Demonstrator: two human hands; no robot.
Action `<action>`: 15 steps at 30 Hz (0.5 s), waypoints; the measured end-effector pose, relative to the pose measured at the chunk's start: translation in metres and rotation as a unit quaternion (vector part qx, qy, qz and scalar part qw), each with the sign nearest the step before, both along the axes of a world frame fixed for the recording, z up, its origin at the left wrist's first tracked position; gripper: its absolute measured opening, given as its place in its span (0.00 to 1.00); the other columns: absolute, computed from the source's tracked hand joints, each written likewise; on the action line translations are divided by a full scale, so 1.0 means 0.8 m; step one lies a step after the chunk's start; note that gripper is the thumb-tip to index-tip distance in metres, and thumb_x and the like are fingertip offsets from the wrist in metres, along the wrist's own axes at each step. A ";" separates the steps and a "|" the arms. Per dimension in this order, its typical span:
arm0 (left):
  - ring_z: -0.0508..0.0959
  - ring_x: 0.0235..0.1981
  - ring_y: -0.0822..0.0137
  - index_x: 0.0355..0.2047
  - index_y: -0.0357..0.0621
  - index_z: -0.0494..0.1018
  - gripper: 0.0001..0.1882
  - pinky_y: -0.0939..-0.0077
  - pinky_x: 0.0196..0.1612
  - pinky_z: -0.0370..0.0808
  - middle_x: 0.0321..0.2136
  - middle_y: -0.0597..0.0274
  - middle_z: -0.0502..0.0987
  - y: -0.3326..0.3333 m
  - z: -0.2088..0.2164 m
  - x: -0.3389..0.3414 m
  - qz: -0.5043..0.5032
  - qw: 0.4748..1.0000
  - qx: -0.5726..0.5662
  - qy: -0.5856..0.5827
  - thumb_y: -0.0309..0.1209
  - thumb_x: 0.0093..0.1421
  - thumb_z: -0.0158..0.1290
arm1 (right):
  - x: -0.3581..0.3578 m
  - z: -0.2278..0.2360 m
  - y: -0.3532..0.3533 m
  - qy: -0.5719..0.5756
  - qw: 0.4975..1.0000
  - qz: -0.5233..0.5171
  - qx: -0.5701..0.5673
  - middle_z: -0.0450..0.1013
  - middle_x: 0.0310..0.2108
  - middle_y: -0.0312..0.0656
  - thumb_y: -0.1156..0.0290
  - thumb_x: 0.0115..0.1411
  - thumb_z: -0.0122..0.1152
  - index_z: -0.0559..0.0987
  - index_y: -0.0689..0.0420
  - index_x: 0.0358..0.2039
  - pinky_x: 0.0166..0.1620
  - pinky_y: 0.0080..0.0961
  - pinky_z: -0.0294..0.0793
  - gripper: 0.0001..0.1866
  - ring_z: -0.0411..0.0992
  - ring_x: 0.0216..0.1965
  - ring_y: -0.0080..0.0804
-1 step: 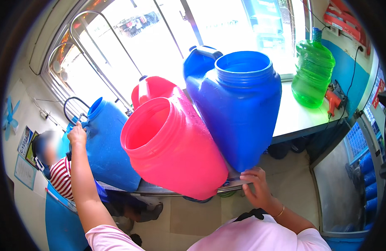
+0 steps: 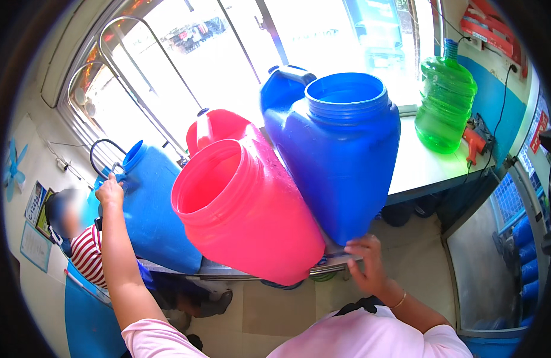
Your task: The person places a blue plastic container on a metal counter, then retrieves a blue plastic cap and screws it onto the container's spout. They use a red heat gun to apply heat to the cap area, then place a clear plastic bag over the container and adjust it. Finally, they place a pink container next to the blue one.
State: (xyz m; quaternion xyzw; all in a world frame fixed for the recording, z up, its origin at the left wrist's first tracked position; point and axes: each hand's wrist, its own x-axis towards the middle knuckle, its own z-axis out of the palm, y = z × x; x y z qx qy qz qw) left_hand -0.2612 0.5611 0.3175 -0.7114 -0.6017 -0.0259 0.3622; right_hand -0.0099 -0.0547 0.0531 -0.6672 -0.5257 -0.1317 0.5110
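Note:
My left hand (image 2: 110,193) reaches forward to the left blue jug (image 2: 153,206), its fingers curled by the mouth of that jug. What they close on is hidden. A black curved hose (image 2: 91,156) arches just beyond that hand. Beside this jug, a pink wide-mouthed jug (image 2: 260,221) leans toward me without a lid, and a darker blue jug (image 2: 347,161) stands to its right, also uncapped. My right hand (image 2: 371,267) holds nothing; its fingers are loosely bent and apart near the bottom corner of the darker blue jug. Whether they touch it I cannot tell.
A green water bottle (image 2: 446,107) and an orange power tool (image 2: 475,143) stand on the counter (image 2: 409,173) at right. Someone in a striped shirt (image 2: 87,253) is at the left. Metal pipes (image 2: 147,74) rise before the bright window. A glass-doored case (image 2: 487,262) stands at right.
The fingers of my right hand have shifted slightly at the darker blue jug's bottom corner. My left hand and the jugs stay practically where they were.

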 end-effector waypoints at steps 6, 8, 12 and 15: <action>0.72 0.55 0.50 0.62 0.54 0.59 0.30 0.44 0.44 0.72 0.61 0.53 0.63 -0.053 0.022 0.045 0.043 0.987 -0.001 -0.153 0.50 0.63 0.48 | 0.097 -0.011 0.027 0.154 0.959 -0.163 0.173 0.59 0.60 0.47 0.58 0.64 0.51 0.62 0.58 0.60 0.64 0.44 0.51 0.28 0.55 0.63 0.41; 0.66 0.60 0.49 0.63 0.53 0.59 0.29 0.40 0.53 0.67 0.65 0.53 0.54 -0.063 0.024 0.037 -0.122 0.967 0.098 -0.201 0.50 0.65 0.45 | 0.134 -0.017 0.029 0.258 0.947 -0.106 0.157 0.56 0.63 0.48 0.50 0.66 0.42 0.58 0.60 0.62 0.65 0.41 0.48 0.32 0.52 0.65 0.40; 0.55 0.66 0.50 0.63 0.44 0.58 0.33 0.42 0.63 0.56 0.65 0.48 0.54 -0.222 -0.028 0.072 -0.547 0.739 0.087 -0.384 0.55 0.66 0.40 | 0.186 -0.046 0.028 0.409 0.906 -0.022 0.105 0.52 0.67 0.49 0.40 0.69 0.26 0.53 0.63 0.67 0.68 0.35 0.44 0.41 0.47 0.68 0.37; 0.50 0.68 0.48 0.68 0.50 0.46 0.45 0.42 0.66 0.50 0.68 0.53 0.47 -0.373 -0.141 0.083 -0.530 0.544 -0.002 -0.651 0.67 0.61 0.34 | 0.198 -0.091 0.034 0.445 0.890 0.010 0.101 0.56 0.65 0.48 0.41 0.70 0.22 0.56 0.64 0.66 0.68 0.26 0.45 0.40 0.50 0.67 0.36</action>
